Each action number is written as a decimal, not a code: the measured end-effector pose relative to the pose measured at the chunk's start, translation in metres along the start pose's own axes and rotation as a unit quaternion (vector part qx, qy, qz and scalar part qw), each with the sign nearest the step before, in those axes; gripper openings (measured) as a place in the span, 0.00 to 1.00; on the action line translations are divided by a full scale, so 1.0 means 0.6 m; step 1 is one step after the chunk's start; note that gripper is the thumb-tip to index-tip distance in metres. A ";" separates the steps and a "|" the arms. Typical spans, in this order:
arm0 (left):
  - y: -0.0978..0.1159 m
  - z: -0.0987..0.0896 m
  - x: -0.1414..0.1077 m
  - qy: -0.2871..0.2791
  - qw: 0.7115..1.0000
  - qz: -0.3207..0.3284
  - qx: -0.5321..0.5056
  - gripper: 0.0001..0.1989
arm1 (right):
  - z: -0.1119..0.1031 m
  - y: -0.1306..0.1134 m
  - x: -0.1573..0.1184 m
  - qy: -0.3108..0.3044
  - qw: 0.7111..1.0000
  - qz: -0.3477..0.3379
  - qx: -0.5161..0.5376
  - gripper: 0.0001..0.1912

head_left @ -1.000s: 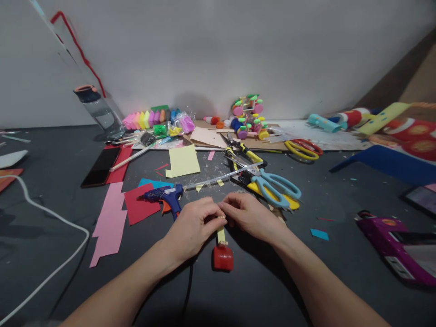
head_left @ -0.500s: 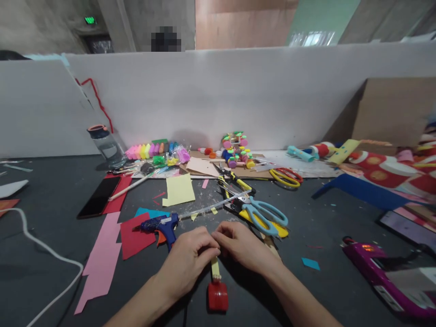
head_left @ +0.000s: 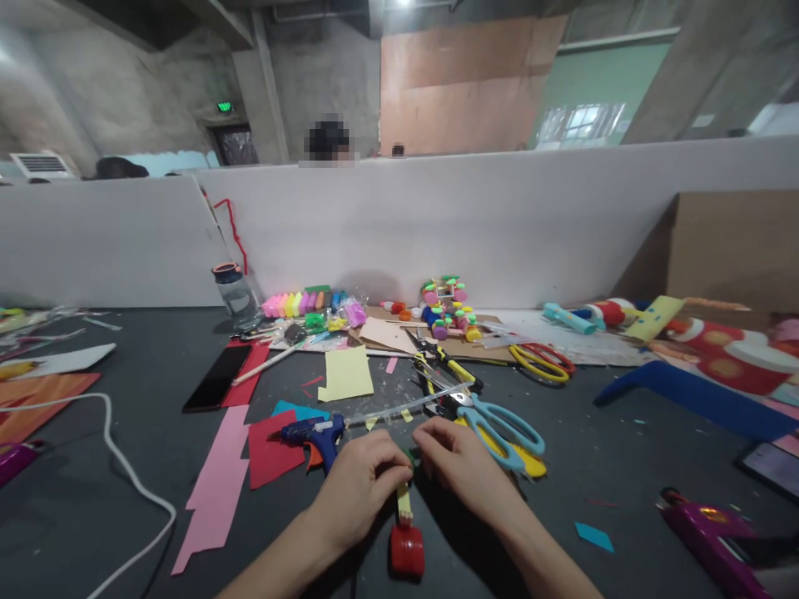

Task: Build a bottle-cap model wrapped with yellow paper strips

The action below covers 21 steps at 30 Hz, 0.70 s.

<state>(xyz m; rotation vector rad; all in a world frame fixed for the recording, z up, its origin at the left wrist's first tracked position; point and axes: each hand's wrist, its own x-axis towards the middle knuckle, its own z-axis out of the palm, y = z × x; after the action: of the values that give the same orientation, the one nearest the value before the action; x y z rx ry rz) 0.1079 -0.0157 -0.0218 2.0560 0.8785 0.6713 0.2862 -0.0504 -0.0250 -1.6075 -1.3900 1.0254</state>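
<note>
My left hand (head_left: 371,478) pinches the upper end of a narrow pale yellow strip (head_left: 404,502). A red rounded piece (head_left: 407,551) is at the strip's lower end, close to the table's near edge. Just right of the strip's top, my right hand (head_left: 453,457) has its thumb and fingertips closed together; whatever they hold is hidden. Something small and green shows between the two hands. To the left of my left hand lies a blue glue gun (head_left: 321,433) on red paper (head_left: 268,466). Blue-handled scissors (head_left: 499,424) rest beyond my right hand.
Pink paper (head_left: 218,491), a black phone (head_left: 218,378) and a white cable (head_left: 134,482) lie left. A water bottle (head_left: 235,298), clay sticks (head_left: 296,304) and pliers (head_left: 459,370) are farther back. A purple tool (head_left: 705,524) sits right; a white partition (head_left: 499,225) stands behind.
The view has tilted up and turned left, showing more wall. My right fingertips have drawn slightly away from my left, leaving a small gap. My left hand still pinches the strip.
</note>
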 end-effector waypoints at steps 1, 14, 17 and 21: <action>0.000 0.000 0.001 0.004 1.000 -0.001 0.008 0.06 | -0.002 -0.001 0.001 0.016 1.000 -0.005 0.014 0.16; 0.032 -0.109 0.036 0.177 0.972 0.038 0.148 0.12 | -0.029 -0.033 -0.016 0.221 0.959 -0.096 0.148 0.19; 0.013 -0.148 0.077 0.222 0.957 0.042 0.182 0.14 | -0.030 -0.034 -0.019 0.257 0.947 -0.096 0.166 0.16; -0.014 -0.168 0.127 0.222 0.947 0.054 0.226 0.07 | -0.025 -0.038 -0.021 0.242 0.953 -0.085 0.159 0.15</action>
<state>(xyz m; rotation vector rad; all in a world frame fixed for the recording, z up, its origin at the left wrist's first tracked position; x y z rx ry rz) 0.0816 0.0922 0.0387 2.4154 1.2749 1.1050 0.2903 -0.0609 0.0030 -1.3525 -0.9539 0.6526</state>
